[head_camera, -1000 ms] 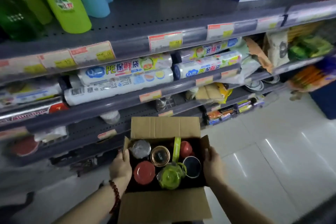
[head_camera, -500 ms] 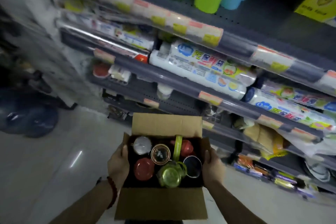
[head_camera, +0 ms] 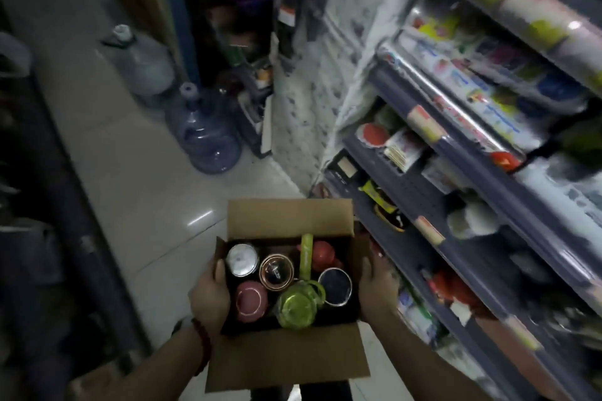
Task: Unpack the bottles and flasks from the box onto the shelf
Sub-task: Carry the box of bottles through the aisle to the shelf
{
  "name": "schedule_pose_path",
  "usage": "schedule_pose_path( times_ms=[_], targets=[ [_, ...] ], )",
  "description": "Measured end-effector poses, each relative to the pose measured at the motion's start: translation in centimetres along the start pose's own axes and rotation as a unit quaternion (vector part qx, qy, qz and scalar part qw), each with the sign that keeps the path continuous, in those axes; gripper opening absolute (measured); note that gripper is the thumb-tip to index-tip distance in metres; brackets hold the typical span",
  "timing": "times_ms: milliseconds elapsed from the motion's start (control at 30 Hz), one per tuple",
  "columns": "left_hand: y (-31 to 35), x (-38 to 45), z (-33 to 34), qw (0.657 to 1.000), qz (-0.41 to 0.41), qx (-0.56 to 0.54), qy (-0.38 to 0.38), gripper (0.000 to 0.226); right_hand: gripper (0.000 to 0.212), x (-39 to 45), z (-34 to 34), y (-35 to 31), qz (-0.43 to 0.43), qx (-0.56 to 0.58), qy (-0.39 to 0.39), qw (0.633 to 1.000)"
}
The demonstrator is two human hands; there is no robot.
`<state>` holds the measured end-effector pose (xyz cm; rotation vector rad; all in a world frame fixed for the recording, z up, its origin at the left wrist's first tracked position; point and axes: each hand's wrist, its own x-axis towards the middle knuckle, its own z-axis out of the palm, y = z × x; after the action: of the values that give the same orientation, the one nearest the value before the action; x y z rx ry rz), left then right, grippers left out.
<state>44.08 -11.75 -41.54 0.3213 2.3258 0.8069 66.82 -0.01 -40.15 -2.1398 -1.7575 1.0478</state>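
I carry an open cardboard box (head_camera: 290, 218) in front of me, low in the view. My left hand (head_camera: 210, 295) grips its left wall and my right hand (head_camera: 378, 290) grips its right wall. Inside stand several bottles and flasks seen from above: a silver-lidded flask (head_camera: 241, 259), a copper-rimmed flask (head_camera: 276, 272), a pink-lidded flask (head_camera: 251, 299), a green bottle (head_camera: 298, 304) with a strap, a dark-lidded flask (head_camera: 335, 286) and a red bottle (head_camera: 322, 255). The grey shelves (head_camera: 456, 159) run along the right side.
The shelves hold rolls of wrap and packets, with price tags on the rails. Two large water jugs (head_camera: 205, 137) stand on the tiled floor ahead on the left. A dark rack (head_camera: 49, 205) lines the left edge. Clutter fills the far end of the aisle.
My view has swung left along the aisle; the shelves now sit on the right and the water jugs have come into sight. Both hands keep the same hold on the box.
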Motion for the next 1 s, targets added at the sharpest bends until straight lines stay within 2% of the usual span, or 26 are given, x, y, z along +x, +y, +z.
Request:
schedule_pose_path(
  times_ms=[233,467,567,667,1000],
  targets=[
    [-4.5,5.9,-3.1,0.99,-0.075,-0.043,0.107,0.048,0.033,4.6,8.3,-7.1,-0.11,-0.029,-0.082,0.99],
    [-10.5,11.4,-4.2,0.971,-0.152,-0.108,0.149,0.034,0.025,6.8,17.7,-10.1,-0.174,-0.062,-0.136,0.973],
    [-14.4,14.5,-3.5,0.962,-0.174,-0.137,0.159,0.034,0.025,8.2,23.0,-9.9,-0.186,-0.082,-0.146,0.968],
    [-18.7,17.7,-2.6,0.96,-0.201,-0.112,0.161,0.035,0.026,9.5,28.7,-9.0,-0.201,-0.098,-0.153,0.963],
    [-30.2,25.7,2.8,0.949,-0.237,-0.124,0.169,0.038,0.026,13.7,44.6,-2.9,-0.228,-0.12,-0.169,0.951]
  ],
)
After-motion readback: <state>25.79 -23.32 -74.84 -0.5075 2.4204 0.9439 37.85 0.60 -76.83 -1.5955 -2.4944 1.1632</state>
